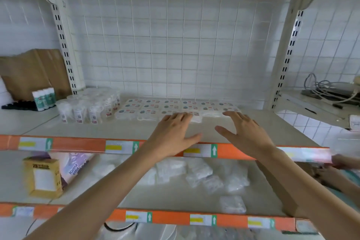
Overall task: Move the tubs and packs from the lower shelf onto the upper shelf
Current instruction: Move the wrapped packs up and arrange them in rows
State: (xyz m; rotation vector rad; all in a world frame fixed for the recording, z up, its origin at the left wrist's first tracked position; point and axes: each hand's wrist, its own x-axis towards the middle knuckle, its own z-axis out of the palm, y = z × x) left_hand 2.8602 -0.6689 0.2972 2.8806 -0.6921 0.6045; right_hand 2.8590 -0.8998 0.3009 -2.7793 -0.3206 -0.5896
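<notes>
Hands hovered palm-down over the upper shelf [136, 128], fingers straight, spread and holding nothing. Fingertips of the left hand [173, 134] met the near row of labelled packs [175, 106]. The right hand [245, 132] was just right of it, near the same row. Those packs lay in rows at the far side, with tubs [91, 107] to their left. Clear packs [194, 173] lay loose on the lower shelf [175, 197], right of a yellow box [43, 177].

Brown cardboard [33, 72] leans against the tiled wall [23, 31] at far left. In front of it stand white-and-green tubes [44, 99], just beside a low black item [17, 105]. A yellow carton [43, 176] stands upright at lower left. At far right, grey cables [327, 86] lie coiled over dark flat devices [335, 94].
</notes>
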